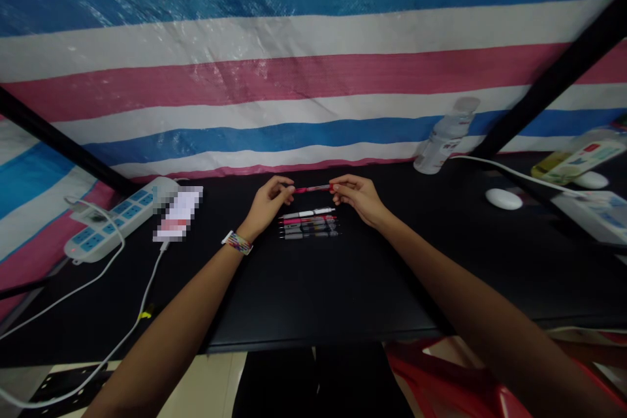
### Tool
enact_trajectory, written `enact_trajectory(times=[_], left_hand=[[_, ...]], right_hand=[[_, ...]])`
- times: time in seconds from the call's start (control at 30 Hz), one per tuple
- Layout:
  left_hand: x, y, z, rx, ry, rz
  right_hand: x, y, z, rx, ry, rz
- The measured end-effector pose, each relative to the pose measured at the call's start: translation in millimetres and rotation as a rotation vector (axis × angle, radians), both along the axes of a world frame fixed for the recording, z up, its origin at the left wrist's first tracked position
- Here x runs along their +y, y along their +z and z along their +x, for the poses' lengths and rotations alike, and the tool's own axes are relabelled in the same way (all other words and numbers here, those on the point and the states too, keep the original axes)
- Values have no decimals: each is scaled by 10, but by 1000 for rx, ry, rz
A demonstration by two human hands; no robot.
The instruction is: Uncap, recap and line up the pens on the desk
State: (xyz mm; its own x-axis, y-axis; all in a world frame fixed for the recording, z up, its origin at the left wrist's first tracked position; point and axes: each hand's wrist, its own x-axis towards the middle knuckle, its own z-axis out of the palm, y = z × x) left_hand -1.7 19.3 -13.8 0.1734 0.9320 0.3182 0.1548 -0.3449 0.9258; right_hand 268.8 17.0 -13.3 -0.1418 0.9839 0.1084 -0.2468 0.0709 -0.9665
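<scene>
A red pen (312, 189) lies crosswise between my two hands, close to the back of the black table. My left hand (274, 199) pinches its left end with thumb and fingers. At the right end, the fingertips of my right hand (353, 194) are closed on it. Just below, nearer to me, several pens lie side by side in a stack of rows: a white pen (308, 213) at the top, a red one (294, 223) under it, then darker, clear-bodied pens (308, 235).
On the left are a power strip (122, 219), a phone (180, 212) and white cables. A clear bottle (447, 136), a white mouse (504, 199), a bottle of yellow liquid (578, 157) and a white box (595, 215) stand right. A striped sheet (294, 78) hangs behind.
</scene>
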Motion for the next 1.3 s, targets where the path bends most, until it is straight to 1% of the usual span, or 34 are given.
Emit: enact_trajectory(times=[0.07, 0.2, 0.33, 0.47, 0.53, 0.63, 0.7, 0.8, 0.87, 0.97, 1.03, 1.17, 1.3], left_hand=[[3, -1, -5, 11, -20, -12], [5, -1, -16, 31, -19, 64], [13, -11, -22, 46, -23, 25], [18, -21, -21, 51, -2, 97], [16, -19, -22, 67, 14, 82], [15, -15, -28, 97, 3, 39], [20, -17, -32, 98, 6, 81], [24, -19, -32, 94, 49, 131], [20, -16, -29, 115, 59, 87], [4, -3, -22, 188, 40, 37], [-6, 5, -15, 207, 43, 69], [-13, 11, -3, 139, 75, 159], [-13, -3, -7, 150, 46, 71]], right_hand=[[0, 0, -4, 0, 5, 5], [6, -13, -11, -11, 6, 10], [15, -31, -6, -29, 16, 24], [27, -48, 0, -32, 14, 31], [29, -52, -1, -34, 13, 32], [23, -46, -8, -37, 9, 35], [16, -36, -12, -31, 3, 33], [10, -26, -17, -33, 0, 37], [13, -29, -19, -39, 1, 47], [22, -46, -24, -45, -7, 57], [24, -54, -30, -51, -8, 58], [8, -48, -41, -66, -4, 59], [-7, -36, -49, -55, -13, 64]])
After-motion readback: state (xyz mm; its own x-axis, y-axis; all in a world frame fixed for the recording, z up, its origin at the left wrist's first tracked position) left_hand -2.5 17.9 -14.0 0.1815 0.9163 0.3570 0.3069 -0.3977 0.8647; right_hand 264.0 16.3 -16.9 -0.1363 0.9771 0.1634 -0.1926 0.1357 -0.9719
